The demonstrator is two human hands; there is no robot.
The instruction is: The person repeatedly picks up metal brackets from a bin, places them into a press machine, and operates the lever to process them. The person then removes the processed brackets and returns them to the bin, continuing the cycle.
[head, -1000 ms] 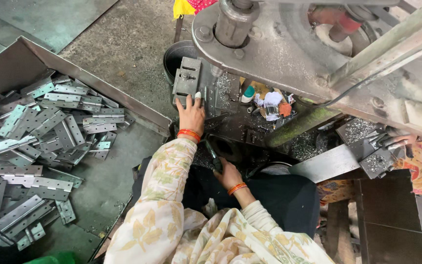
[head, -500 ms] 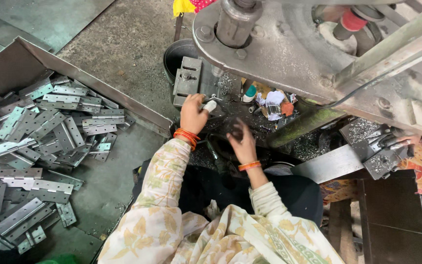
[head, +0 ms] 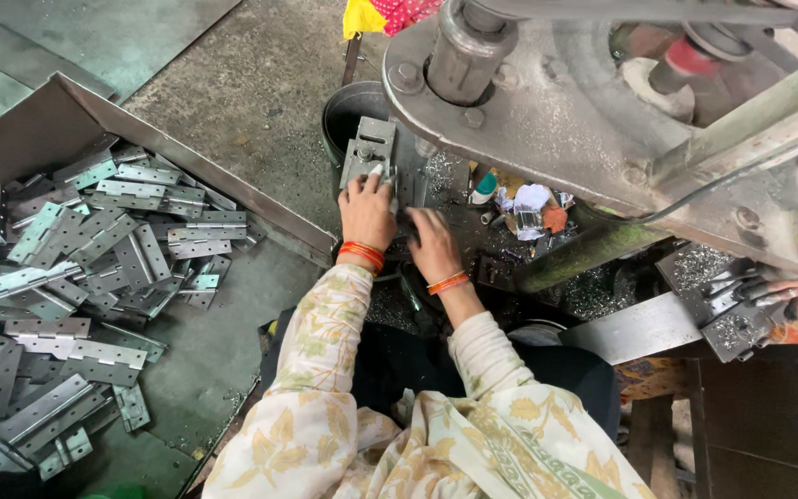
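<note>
Left hand (head: 367, 211) pressing fingers flat on grey metal hinge plate (head: 368, 157) at the press bed, far centre; right hand (head: 434, 242) resting beside, grip unclear (likely stiff, light, sharp-edged; best pinched by long edges)

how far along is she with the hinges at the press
Done: hard to count; no separate stack of finished pieces shows. In hand: both hands are at the press bed, the left hand touching a grey metal piece on the fixture, the right hand flat beside it. Left: a big heap of metal hinges lies in the sheet-metal tray to the person's left, so much seems to remain.
</note>
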